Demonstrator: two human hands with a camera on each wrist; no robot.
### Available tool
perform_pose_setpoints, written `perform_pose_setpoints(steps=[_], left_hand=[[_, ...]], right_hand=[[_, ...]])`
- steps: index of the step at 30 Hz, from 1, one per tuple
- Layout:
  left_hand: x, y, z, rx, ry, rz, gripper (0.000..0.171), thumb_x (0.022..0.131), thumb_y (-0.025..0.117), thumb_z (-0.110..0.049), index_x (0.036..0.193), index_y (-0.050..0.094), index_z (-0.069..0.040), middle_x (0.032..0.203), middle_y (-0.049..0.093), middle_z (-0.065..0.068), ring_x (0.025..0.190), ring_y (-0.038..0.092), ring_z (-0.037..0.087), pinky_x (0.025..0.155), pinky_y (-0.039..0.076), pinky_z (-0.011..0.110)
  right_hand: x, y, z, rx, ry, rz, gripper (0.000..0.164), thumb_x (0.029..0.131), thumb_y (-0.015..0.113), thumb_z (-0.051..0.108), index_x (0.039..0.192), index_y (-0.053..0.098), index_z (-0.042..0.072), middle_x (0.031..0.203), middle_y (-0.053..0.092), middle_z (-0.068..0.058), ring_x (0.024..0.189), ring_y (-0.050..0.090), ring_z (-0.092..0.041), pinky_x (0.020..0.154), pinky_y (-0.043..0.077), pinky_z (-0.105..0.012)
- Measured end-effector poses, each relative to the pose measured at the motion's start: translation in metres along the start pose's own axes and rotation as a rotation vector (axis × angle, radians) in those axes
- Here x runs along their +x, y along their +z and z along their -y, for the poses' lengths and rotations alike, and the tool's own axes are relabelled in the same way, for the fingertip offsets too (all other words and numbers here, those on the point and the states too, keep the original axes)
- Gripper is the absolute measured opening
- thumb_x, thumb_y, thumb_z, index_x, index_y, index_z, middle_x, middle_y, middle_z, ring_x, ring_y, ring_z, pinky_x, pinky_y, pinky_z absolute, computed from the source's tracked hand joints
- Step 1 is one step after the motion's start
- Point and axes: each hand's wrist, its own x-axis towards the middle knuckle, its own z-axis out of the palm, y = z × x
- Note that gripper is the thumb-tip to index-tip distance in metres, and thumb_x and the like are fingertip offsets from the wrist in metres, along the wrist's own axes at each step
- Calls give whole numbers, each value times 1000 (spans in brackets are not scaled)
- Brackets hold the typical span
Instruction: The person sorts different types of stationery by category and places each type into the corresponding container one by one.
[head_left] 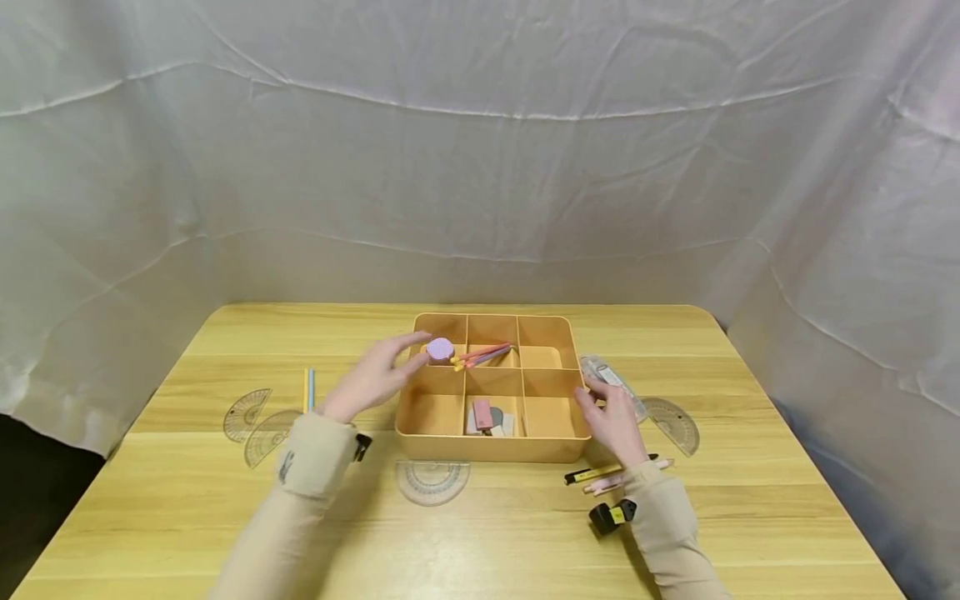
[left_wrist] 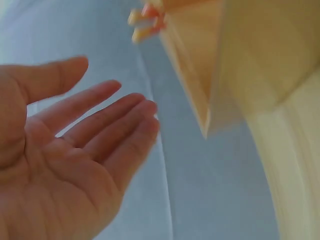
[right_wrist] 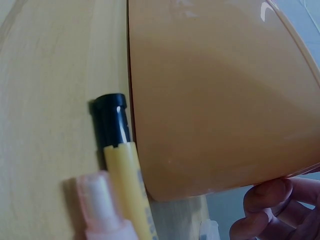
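Note:
A tan divided organizer box [head_left: 491, 450] sits on the table. At its back left compartment, my left hand [head_left: 377, 375] reaches in with thumb and forefinger spread beside a small purple round thing [head_left: 440, 349]. The left wrist view shows that hand [left_wrist: 85, 145] with fingers extended and nothing on the palm. My right hand [head_left: 613, 421] holds the box's right wall at the rim; in the right wrist view its curled fingers [right_wrist: 270, 195] touch the box corner. Colored pencils [head_left: 483, 356] lie across the back middle compartment, and erasers [head_left: 482, 414] fill part of the front middle one.
Protractors lie at left [head_left: 247, 414], in front [head_left: 432, 482] and at right [head_left: 675, 423]. A clear plastic case [head_left: 611, 379] is beside the box's right wall. Yellow and pink pens [head_left: 600, 472] lie near its front right corner; yellow and blue sticks [head_left: 308, 389] are at left.

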Motion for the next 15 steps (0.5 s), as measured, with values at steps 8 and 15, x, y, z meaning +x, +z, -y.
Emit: perform_pose_setpoints(steps=[8, 15], left_hand=[[-50, -25, 45, 116, -317, -73, 61, 104, 52, -26, 152, 33, 6, 155, 33, 35, 142, 32, 54, 116, 30, 68], [-68, -25, 71, 211, -521, -35, 66, 97, 63, -24, 147, 35, 9, 139, 43, 41, 127, 44, 55, 101, 44, 66]], right_hand=[[0, 0, 1, -14, -1, -7, 40, 99, 57, 14, 131, 61, -10, 80, 61, -14, 53, 39, -5, 51, 35, -21], [-1, 2, -1, 1, -32, -27, 38, 98, 59, 11, 127, 62, -13, 77, 63, -15, 49, 37, 0, 49, 34, -20]])
